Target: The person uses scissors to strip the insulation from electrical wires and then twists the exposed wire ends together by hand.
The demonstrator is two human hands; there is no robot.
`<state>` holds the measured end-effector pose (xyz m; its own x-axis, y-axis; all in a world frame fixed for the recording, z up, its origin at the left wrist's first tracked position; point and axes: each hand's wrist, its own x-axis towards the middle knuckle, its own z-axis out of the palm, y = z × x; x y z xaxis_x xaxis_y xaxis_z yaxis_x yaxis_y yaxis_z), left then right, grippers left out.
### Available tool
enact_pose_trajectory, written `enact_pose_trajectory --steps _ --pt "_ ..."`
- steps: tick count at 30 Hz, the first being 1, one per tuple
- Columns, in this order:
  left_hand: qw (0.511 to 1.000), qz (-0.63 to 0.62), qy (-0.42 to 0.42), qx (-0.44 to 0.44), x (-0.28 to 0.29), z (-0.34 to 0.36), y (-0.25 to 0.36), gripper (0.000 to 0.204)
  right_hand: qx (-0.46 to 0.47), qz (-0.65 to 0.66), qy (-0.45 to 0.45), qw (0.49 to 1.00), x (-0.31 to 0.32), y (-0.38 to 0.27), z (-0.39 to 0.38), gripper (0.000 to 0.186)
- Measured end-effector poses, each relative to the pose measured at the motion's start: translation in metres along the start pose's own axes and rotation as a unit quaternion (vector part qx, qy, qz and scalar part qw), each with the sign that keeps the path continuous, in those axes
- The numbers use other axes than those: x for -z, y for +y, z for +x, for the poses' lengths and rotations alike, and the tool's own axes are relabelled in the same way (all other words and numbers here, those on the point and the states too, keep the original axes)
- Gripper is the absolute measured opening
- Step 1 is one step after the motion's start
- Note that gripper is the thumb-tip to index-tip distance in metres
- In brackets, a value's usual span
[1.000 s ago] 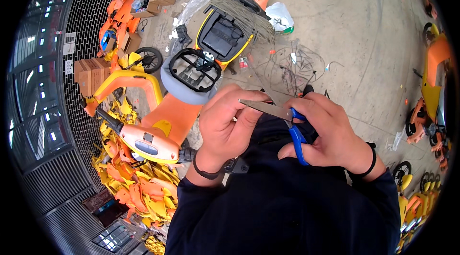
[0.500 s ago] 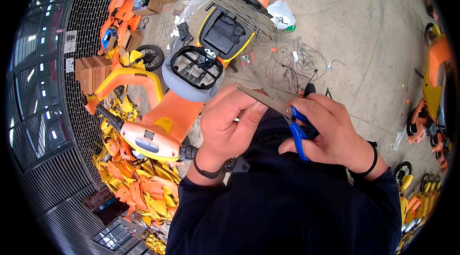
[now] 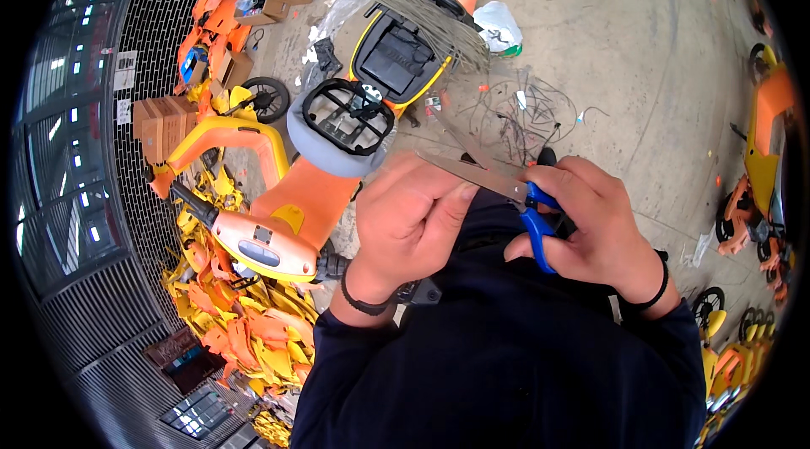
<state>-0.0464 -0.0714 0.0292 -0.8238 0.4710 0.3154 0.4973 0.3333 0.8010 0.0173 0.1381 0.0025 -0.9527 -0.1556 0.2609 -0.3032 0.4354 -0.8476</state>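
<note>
My right hand (image 3: 597, 228) grips a pair of scissors (image 3: 540, 238) by the blue handles, thumb in the lower loop. The metal blades stand apart and point up and left. One blade runs in front of the fingertips of my left hand (image 3: 403, 221), whose fingers are curled in with the thumb pressed to them. Whatever is pinched there, if anything, is hidden or too small to make out. Both hands are close together before my dark top. A dark band circles each wrist.
An orange and yellow scooter (image 3: 295, 213) with its seat frame exposed stands just left of my hands. Loose wires (image 3: 527, 116) lie on the concrete floor ahead. Yellow and orange body panels (image 3: 261, 331) are heaped at left, near cardboard boxes (image 3: 164, 130). More scooters (image 3: 766, 145) line the right side.
My right hand and the scissors have shifted slightly right and up. The left hand has barely moved and stays pinched beside the blade.
</note>
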Motion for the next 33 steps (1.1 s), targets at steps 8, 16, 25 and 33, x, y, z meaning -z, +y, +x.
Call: enact_pose_trajectory --steps 8,16,25,33 --pt "0.997 0.007 0.076 0.021 0.012 -0.007 -0.009 0.008 -0.166 0.180 0.193 0.950 0.043 0.025 -0.021 0.058" --pt "0.996 -0.059 0.064 0.014 -0.003 0.003 0.000 0.009 -0.073 0.090 -0.070 0.991 0.028 0.004 0.003 0.066" --pt "0.999 -0.030 0.031 0.010 -0.004 0.006 -0.003 0.012 -0.009 0.028 -0.064 0.997 0.013 0.001 0.009 0.071" --pt "0.999 -0.010 0.028 -0.016 -0.005 0.008 -0.008 0.010 -0.005 0.038 -0.041 0.998 0.011 -0.002 0.013 0.056"
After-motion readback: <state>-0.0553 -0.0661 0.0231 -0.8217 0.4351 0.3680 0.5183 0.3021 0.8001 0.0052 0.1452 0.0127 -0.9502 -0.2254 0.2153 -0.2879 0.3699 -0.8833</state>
